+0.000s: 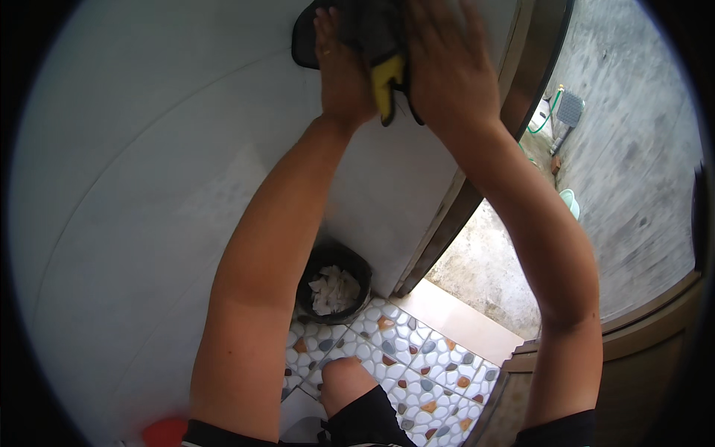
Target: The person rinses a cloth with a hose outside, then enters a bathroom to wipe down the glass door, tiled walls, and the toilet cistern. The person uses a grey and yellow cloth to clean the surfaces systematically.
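Note:
Both my arms reach up to the top of the view. My left hand (346, 72) is raised against a dark cloth-like item (371, 25) with a yellow-and-black part (385, 84) hanging below it; whether the fingers grip it is not clear. On the other side of this item is my right hand (452, 67), fingers extended and blurred, its palm turned away from view. The dark item is cut off by the top edge, and part of it shows left of my left hand, in front of the pale wall (251, 112).
A black bin (366, 274) holding crumpled white paper (334, 290) stands in the corner on pebble-patterned tiles (441, 369). To the right are a brown door frame (435, 246), a wooden door (603, 380) and a rough outdoor wall (625, 167). A red object (165, 432) lies low at left.

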